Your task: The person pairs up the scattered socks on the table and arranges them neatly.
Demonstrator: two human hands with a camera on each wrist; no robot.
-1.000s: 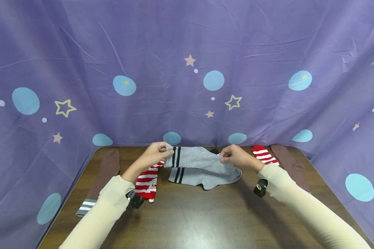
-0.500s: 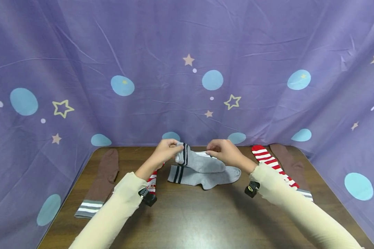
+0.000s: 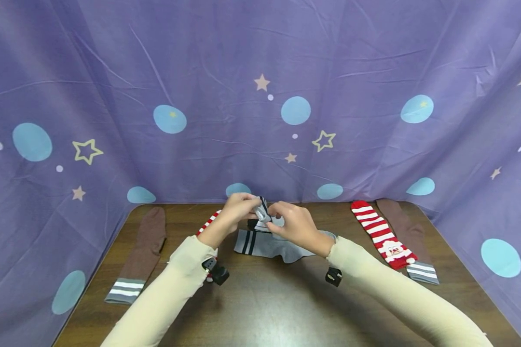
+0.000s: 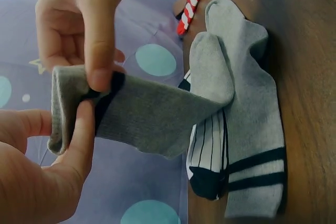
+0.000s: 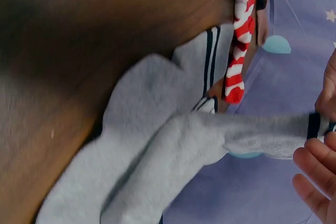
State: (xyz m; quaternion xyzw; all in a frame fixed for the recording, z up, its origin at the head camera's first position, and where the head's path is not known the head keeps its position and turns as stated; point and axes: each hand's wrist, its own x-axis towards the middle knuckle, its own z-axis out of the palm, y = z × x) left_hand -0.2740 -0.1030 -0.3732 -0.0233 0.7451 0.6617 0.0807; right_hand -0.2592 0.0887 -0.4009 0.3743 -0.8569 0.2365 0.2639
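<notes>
A grey sock (image 4: 142, 108) with a black band hangs from its raised cuff, its toe end lying over the socks on the table. My left hand (image 3: 239, 210) holds one edge of the cuff opening; in the left wrist view the left fingers (image 4: 79, 145) are at its rim. Opposite, my right hand (image 3: 297, 226) pinches the cuff, the right thumb (image 4: 100, 66) pressed on the band. Beneath lies a second grey sock (image 3: 282, 249) with two black stripes, flat on the table. A white sock with black lines (image 4: 206, 148) lies behind it, partly covered.
On the left lie a brown sock (image 3: 145, 241) with a white-striped cuff and a red-and-white striped sock (image 3: 208, 222), mostly behind my left arm. Another red-and-white sock (image 3: 375, 226) and brown sock (image 3: 410, 231) lie at right. A purple curtain (image 3: 226, 144) borders the wooden table (image 3: 269, 299).
My right hand has moved left along the grey sock to its cuff, meeting my left hand, which has shifted right. The sock has gone from stretched sideways to hanging from the cuff.
</notes>
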